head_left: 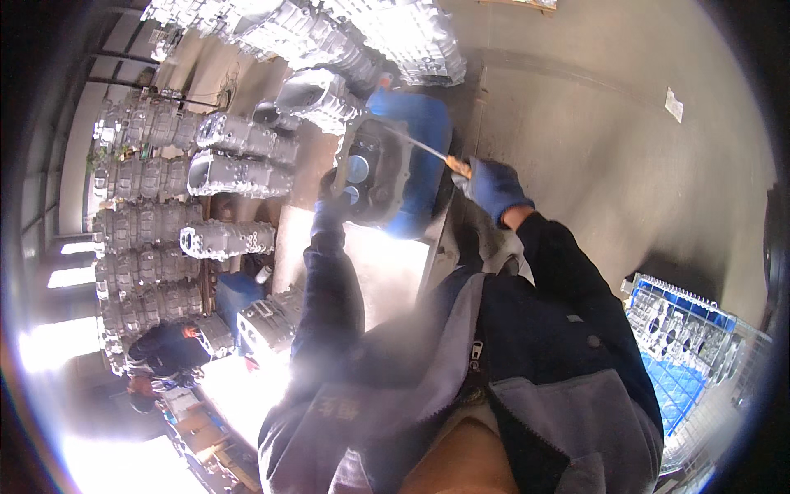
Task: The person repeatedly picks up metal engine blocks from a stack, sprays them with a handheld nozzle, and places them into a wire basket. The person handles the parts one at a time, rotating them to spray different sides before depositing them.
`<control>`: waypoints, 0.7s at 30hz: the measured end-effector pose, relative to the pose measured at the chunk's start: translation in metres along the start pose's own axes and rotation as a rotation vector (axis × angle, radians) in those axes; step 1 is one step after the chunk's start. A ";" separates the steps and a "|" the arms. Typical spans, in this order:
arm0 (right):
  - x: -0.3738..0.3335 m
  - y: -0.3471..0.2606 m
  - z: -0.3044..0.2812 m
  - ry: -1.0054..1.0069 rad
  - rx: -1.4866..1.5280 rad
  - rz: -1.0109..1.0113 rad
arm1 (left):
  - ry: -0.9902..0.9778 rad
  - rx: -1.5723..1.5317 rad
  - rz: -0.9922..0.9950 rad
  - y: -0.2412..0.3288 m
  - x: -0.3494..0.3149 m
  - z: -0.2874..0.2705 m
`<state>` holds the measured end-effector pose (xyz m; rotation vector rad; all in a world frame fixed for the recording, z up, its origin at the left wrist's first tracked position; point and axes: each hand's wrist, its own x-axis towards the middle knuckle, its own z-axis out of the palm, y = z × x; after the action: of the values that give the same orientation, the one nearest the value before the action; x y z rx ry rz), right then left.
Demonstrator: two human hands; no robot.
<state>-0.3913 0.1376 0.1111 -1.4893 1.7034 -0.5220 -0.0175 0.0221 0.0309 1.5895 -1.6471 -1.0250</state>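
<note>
A grey cast-metal gearbox housing [393, 183] rests over a blue plastic drum [429, 123], its flanged open side showing round holes inside. My left hand [329, 198], in a dark glove, grips the housing's left edge; its fingers are partly hidden. In a blue glove, my right hand [496, 189] is closed around the orange-yellow handle of a hand tool [457, 166]. The tool's long thin metal shaft reaches left to the housing's right rim. Its tip blends into the rim, so the exact kind of tool cannot be told.
Several castings [239, 174] stand in rows on the left, with more stacked castings [354, 37] beyond the drum. At the lower left a co-worker [169, 350] bends near another casting. A wire basket [679, 362] with metal parts and blue lining sits at right on the floor.
</note>
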 end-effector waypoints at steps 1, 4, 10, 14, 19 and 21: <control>-0.002 0.005 0.005 -0.023 -0.004 0.098 | 0.006 -0.036 0.029 0.007 0.000 -0.001; -0.012 0.023 0.016 -0.194 -0.133 -0.156 | 0.027 -0.061 -0.096 0.024 -0.013 -0.006; -0.033 0.036 0.003 -0.016 -0.277 -0.210 | 0.056 -0.298 -0.229 0.030 -0.021 -0.011; -0.040 0.032 -0.010 -0.078 -0.248 -0.162 | 0.028 -0.299 -0.160 0.000 -0.006 -0.016; -0.028 0.007 -0.007 -0.248 -0.357 -0.408 | 0.018 -0.288 -0.039 -0.058 0.006 -0.027; -0.015 -0.008 0.000 -0.141 -0.251 -0.220 | 0.001 -0.280 0.042 -0.074 0.012 -0.031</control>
<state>-0.3860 0.1499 0.1211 -1.8624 1.5470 -0.3150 0.0461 0.0084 -0.0184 1.3650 -1.4572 -1.1755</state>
